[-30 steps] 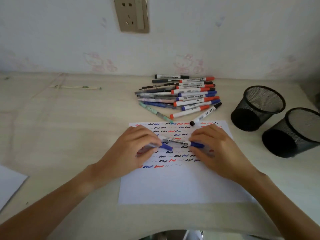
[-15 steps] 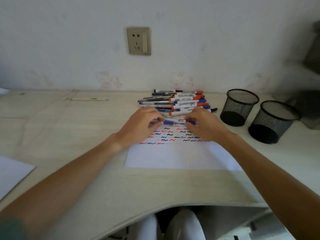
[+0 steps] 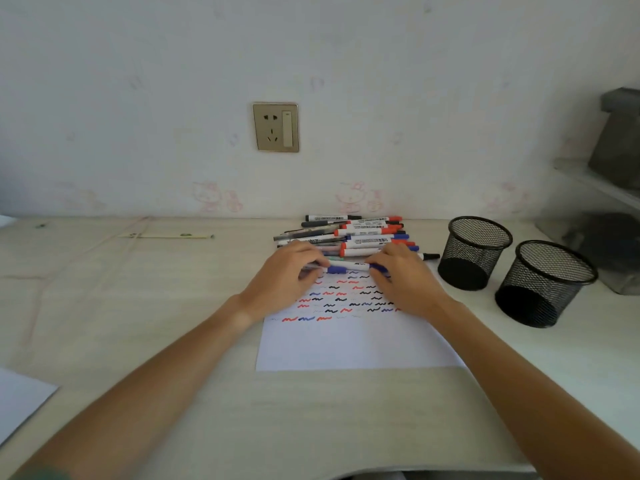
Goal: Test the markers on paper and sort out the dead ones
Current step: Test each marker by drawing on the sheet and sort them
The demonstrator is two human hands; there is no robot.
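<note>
Both hands hold one blue marker point(image 3: 349, 266) level over the far edge of the paper point(image 3: 353, 344), ends apart, which suits pulling or seating its cap; the left hand point(image 3: 284, 278) has its grip pinching the cap end, the right hand point(image 3: 405, 278) pinching the barrel; the marker pile point(image 3: 360, 233) lies just beyond on the worktop point(image 3: 173, 306); two mesh cups point(image 3: 474, 252) wait at the right, likely for sorting.
</note>
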